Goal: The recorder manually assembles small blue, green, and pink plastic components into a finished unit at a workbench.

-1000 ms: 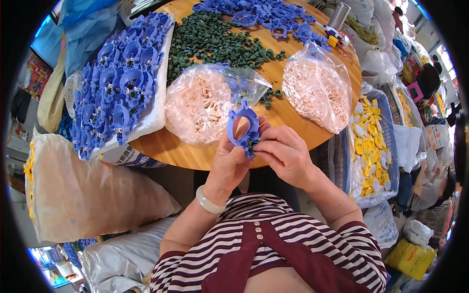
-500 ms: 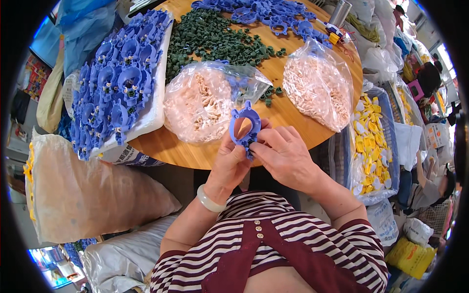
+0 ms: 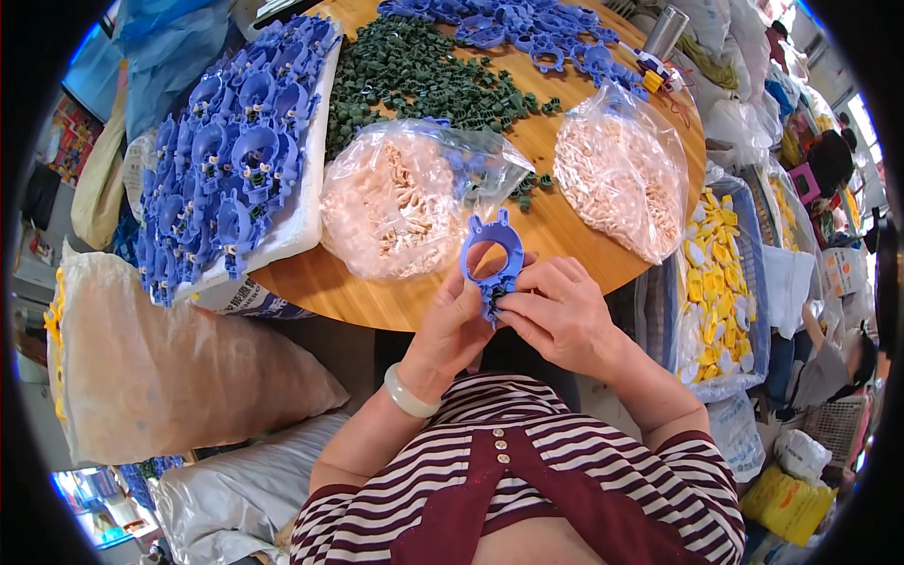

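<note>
A blue plastic ring-shaped part (image 3: 507, 247) with two ear-like prongs at its top is held up over the table's near edge. My left hand (image 3: 454, 315) grips it from the left, thumb near its lower end. Against that lower end, where a small dark green piece (image 3: 497, 294) shows, the fingertips of my right hand (image 3: 560, 315) are pinched. Whether those fingertips hold a separate small piece is hidden. Just beyond the hands lies a clear bag (image 3: 391, 202) of pale pink small parts, and a second such bag (image 3: 621, 174) rests to the right.
Dark green small parts (image 3: 424, 80) are heaped on the round wooden table (image 3: 377, 306). Blue parts (image 3: 537, 28) lie at the far side. A white board (image 3: 306, 212) stacked with blue assemblies stands left. At right is a crate of yellow parts (image 3: 720, 292); a large sack (image 3: 188, 367) sits left.
The blue ring part has turned more upright and shifted slightly right and down in view. Both hands keep hold around it, the right fingertips still at its lower end.
</note>
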`<act>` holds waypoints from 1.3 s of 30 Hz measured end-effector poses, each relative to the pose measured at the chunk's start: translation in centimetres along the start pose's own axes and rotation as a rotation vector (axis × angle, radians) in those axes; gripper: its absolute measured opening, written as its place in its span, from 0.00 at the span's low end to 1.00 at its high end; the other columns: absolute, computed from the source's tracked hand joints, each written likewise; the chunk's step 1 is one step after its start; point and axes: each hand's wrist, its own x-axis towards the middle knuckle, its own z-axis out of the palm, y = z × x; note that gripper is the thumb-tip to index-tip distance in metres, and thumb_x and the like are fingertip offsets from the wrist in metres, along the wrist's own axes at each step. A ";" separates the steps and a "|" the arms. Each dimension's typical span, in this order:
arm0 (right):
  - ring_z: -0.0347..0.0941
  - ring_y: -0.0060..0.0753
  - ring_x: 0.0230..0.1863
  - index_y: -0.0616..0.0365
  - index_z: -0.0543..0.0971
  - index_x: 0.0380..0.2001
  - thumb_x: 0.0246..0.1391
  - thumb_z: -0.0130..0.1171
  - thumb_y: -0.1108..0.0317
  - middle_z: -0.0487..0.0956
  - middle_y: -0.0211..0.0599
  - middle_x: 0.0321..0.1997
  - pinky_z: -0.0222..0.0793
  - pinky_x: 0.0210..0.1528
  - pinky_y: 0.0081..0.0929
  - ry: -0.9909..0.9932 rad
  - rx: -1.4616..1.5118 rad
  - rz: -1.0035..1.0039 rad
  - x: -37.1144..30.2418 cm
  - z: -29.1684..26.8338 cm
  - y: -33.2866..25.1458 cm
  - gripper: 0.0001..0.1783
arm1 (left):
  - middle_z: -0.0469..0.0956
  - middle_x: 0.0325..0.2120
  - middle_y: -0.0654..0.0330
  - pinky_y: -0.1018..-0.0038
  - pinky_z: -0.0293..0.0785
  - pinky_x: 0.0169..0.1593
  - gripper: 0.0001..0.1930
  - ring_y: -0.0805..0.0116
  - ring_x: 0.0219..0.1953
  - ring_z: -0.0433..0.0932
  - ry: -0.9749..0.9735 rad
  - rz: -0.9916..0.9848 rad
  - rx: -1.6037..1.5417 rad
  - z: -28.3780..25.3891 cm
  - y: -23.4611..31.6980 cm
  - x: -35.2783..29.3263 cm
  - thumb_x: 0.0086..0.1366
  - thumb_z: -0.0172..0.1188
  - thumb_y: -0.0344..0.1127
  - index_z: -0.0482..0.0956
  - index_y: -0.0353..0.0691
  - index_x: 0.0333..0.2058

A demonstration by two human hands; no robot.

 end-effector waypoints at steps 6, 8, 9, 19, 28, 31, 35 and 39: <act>0.72 0.38 0.31 0.57 0.79 0.28 0.41 0.64 0.71 0.75 0.35 0.28 0.67 0.34 0.32 -0.071 0.207 0.035 1.6 -0.6 0.4 0.07 | 0.62 0.54 0.47 0.59 0.67 0.54 0.39 0.51 0.53 0.68 0.062 0.025 0.049 -0.7 0.9 -2.2 0.59 0.58 0.46 0.46 0.45 0.63; 0.73 0.41 0.32 0.60 0.78 0.28 0.44 0.62 0.71 0.77 0.39 0.29 0.69 0.34 0.32 -0.027 0.354 0.221 3.4 -0.8 0.8 0.07 | 0.62 0.54 0.46 0.53 0.65 0.56 0.38 0.44 0.53 0.68 0.027 0.035 0.069 -1.1 1.2 -3.1 0.60 0.57 0.46 0.46 0.46 0.63; 0.73 0.41 0.32 0.60 0.78 0.28 0.44 0.62 0.71 0.77 0.39 0.29 0.69 0.34 0.32 -0.027 0.356 0.215 4.5 -0.3 1.3 0.07 | 0.62 0.54 0.46 0.53 0.65 0.56 0.38 0.44 0.53 0.68 0.028 0.040 0.073 -1.2 1.1 -3.5 0.60 0.57 0.46 0.46 0.46 0.63; 0.74 0.43 0.37 0.57 0.78 0.28 0.45 0.58 0.65 0.76 0.38 0.33 0.70 0.38 0.36 -0.552 -0.164 -0.019 12.8 9.1 5.8 0.08 | 0.63 0.54 0.42 0.58 0.67 0.54 0.39 0.46 0.50 0.72 0.104 0.041 0.039 -1.8 1.2 -6.5 0.58 0.59 0.48 0.47 0.44 0.62; 0.74 0.23 0.29 0.63 0.75 0.31 0.49 0.59 0.72 0.76 0.32 0.28 0.70 0.33 0.21 -0.241 0.491 0.352 10.5 4.6 5.3 0.07 | 0.64 0.53 0.42 0.62 0.70 0.52 0.40 0.52 0.48 0.74 0.116 0.065 -0.028 -2.1 2.3 -5.8 0.57 0.60 0.50 0.48 0.44 0.61; 0.72 0.16 0.29 0.62 0.77 0.32 0.50 0.59 0.74 0.76 0.30 0.25 0.69 0.33 0.16 -0.076 0.932 0.501 8.5 2.4 3.6 0.06 | 0.64 0.53 0.42 0.62 0.70 0.52 0.39 0.53 0.48 0.74 0.121 0.070 -0.058 -2.1 2.1 -5.1 0.57 0.60 0.49 0.49 0.44 0.61; 0.74 0.22 0.33 0.65 0.77 0.36 0.52 0.55 0.79 0.74 0.33 0.34 0.71 0.34 0.18 -0.087 0.942 0.358 5.3 1.5 2.0 0.07 | 0.65 0.52 0.44 0.62 0.70 0.52 0.38 0.53 0.49 0.73 0.067 0.097 -0.034 -2.6 1.6 -4.4 0.57 0.61 0.48 0.52 0.44 0.60; 0.74 0.28 0.39 0.66 0.78 0.35 0.51 0.53 0.83 0.72 0.38 0.40 0.72 0.38 0.19 -0.063 0.914 0.325 3.5 1.2 0.4 0.08 | 0.67 0.51 0.47 0.61 0.70 0.52 0.37 0.53 0.49 0.73 0.069 0.111 -0.024 -2.1 1.5 -4.0 0.56 0.61 0.47 0.53 0.44 0.60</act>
